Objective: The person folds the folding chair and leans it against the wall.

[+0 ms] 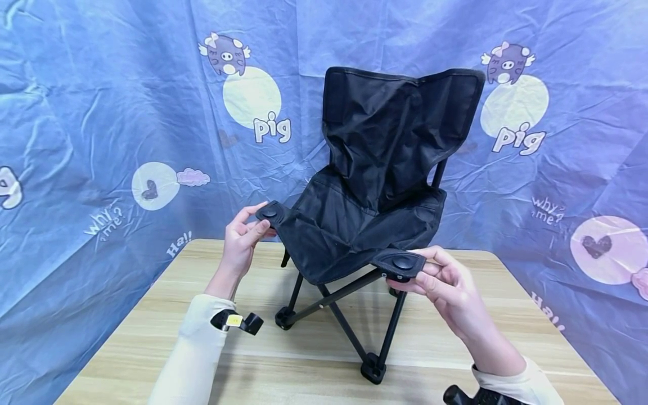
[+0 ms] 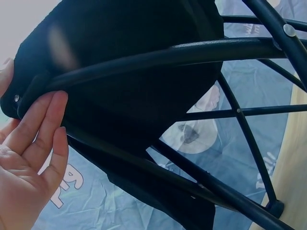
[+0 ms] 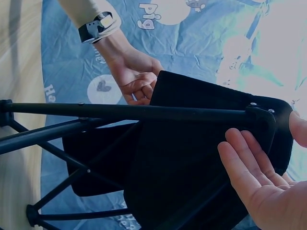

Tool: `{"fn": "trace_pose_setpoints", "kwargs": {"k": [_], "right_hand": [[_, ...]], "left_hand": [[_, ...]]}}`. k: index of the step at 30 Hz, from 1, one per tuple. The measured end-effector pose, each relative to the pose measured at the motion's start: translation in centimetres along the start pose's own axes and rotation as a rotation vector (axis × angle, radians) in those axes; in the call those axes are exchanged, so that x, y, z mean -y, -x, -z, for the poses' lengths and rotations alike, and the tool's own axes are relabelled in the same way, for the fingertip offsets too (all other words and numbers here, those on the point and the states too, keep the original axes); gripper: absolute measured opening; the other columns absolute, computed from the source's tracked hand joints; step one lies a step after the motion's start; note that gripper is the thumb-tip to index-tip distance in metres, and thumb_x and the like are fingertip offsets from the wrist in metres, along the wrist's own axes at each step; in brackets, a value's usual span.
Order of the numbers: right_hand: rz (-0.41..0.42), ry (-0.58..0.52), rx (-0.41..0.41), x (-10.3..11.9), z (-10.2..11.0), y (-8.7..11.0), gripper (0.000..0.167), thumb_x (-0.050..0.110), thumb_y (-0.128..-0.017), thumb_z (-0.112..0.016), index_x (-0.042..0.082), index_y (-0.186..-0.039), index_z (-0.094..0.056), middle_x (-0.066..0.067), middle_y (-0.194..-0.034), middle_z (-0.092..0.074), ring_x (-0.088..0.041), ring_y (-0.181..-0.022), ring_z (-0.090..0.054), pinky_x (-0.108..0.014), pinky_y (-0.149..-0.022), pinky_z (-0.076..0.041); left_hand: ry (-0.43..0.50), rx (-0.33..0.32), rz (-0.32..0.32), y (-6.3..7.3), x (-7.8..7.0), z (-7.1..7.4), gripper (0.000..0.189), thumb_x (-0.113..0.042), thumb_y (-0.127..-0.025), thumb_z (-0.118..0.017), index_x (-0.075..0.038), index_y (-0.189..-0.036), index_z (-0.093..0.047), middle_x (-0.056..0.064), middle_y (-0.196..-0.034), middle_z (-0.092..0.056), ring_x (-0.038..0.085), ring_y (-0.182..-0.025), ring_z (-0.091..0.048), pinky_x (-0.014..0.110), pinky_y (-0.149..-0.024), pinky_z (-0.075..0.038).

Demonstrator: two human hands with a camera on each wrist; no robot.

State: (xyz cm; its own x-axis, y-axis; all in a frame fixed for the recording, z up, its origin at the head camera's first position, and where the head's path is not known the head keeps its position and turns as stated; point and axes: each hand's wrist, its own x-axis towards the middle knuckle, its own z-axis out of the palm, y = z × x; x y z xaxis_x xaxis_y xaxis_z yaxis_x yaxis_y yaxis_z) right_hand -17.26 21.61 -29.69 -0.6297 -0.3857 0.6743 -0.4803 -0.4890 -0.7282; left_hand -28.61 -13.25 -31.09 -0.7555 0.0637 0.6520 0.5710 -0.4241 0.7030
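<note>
A small black folding chair stands unfolded on the table, its fabric seat and backrest spread. My left hand pinches the seat's front left corner, thumb on top beside a round stud and fingers beneath. My right hand grips the front right corner the same way. From below, the left wrist view has the left hand with fingertips against the fabric's underside, near a frame tube. In the right wrist view, the right hand's fingers lie under the corner where a tube ends in a riveted fitting.
Crossed black legs end in plastic feet on the wooden table. Behind hangs a blue cloth printed with pigs and words. Each wrist wears a strapped camera, such as the left one.
</note>
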Motion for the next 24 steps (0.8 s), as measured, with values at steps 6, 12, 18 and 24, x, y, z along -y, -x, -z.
{"fn": "trace_pose_setpoints", "kwargs": {"k": [6,12,18,24], "right_hand": [[0.034,-0.029,0.030,-0.2,0.4,-0.1,0.039,-0.021,-0.094,-0.031,-0.011,-0.126,-0.049,-0.027,-0.125,-0.063,-0.037,-0.110,-0.066,-0.046,-0.093,-0.054],[0.029,-0.031,0.025,0.0,0.3,-0.3,0.039,-0.021,-0.094,-0.032,-0.011,-0.127,-0.049,-0.026,-0.124,-0.063,-0.038,-0.108,-0.066,-0.046,-0.094,-0.053],[0.013,0.018,0.010,0.4,0.0,-0.6,0.040,-0.021,-0.092,-0.032,-0.006,-0.124,-0.051,-0.020,-0.121,-0.067,-0.033,-0.107,-0.068,-0.047,-0.093,-0.054],[0.017,-0.013,0.017,0.4,0.1,-0.8,0.039,-0.021,-0.093,-0.032,-0.008,-0.124,-0.051,-0.022,-0.122,-0.066,-0.034,-0.109,-0.067,-0.049,-0.093,-0.053]], "left_hand": [[0.014,0.009,-0.015,-0.1,0.0,-0.3,0.035,-0.019,-0.089,-0.076,-0.007,-0.120,-0.065,0.003,-0.099,-0.075,0.014,-0.075,-0.073,0.028,-0.075,-0.059],[0.003,0.009,-0.013,-0.1,-0.1,-0.7,0.037,-0.020,-0.089,-0.076,-0.005,-0.121,-0.064,0.003,-0.097,-0.075,0.014,-0.075,-0.072,0.028,-0.075,-0.059],[-0.004,0.002,-0.008,-0.2,-0.2,-1.0,0.044,-0.023,-0.088,-0.078,-0.002,-0.123,-0.063,0.003,-0.095,-0.075,0.014,-0.074,-0.072,0.027,-0.075,-0.059],[-0.015,0.002,-0.002,-0.3,-0.4,-1.3,0.051,-0.027,-0.086,-0.080,0.002,-0.124,-0.061,0.004,-0.094,-0.076,0.015,-0.074,-0.072,0.028,-0.074,-0.059]]}}
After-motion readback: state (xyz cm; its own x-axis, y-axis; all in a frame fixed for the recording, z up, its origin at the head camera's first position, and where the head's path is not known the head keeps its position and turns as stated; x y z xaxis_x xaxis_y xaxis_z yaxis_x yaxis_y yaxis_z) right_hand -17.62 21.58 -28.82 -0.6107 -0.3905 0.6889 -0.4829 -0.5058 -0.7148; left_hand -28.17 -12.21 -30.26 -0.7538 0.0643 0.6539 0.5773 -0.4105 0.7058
